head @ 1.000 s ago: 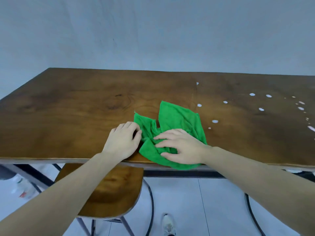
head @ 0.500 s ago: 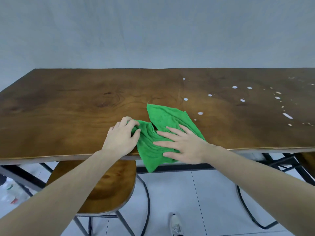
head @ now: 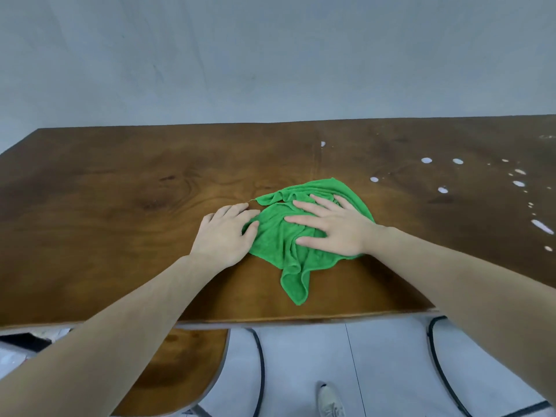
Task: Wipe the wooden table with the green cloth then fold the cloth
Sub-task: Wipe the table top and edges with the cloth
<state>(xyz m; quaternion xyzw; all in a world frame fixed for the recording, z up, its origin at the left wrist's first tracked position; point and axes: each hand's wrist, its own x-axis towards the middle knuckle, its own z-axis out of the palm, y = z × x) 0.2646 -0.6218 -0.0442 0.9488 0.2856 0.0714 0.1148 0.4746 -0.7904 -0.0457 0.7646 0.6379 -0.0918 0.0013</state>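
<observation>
A crumpled green cloth (head: 279, 245) lies on the wooden table (head: 120, 206), near the middle and some way in from the front edge. My right hand (head: 334, 230) presses flat on top of it with its fingers spread. At the cloth's left edge rests my left hand (head: 222, 236), its fingers lying over the hem and its thumb touching the fabric. A tail of cloth points toward the front edge. White droplets (head: 442, 190) dot the table to the right of the cloth.
A wooden chair seat (head: 180, 365) is tucked under the table at the lower left. Black metal legs (head: 436, 356) curve under the table on the right. A white shoe (head: 329, 401) shows on the pale tiled floor. A grey wall stands behind.
Both hands have pushed the cloth away from the front edge, further onto the table and toward the droplets. The cloth, which hung over the edge, now lies wholly on the top.
</observation>
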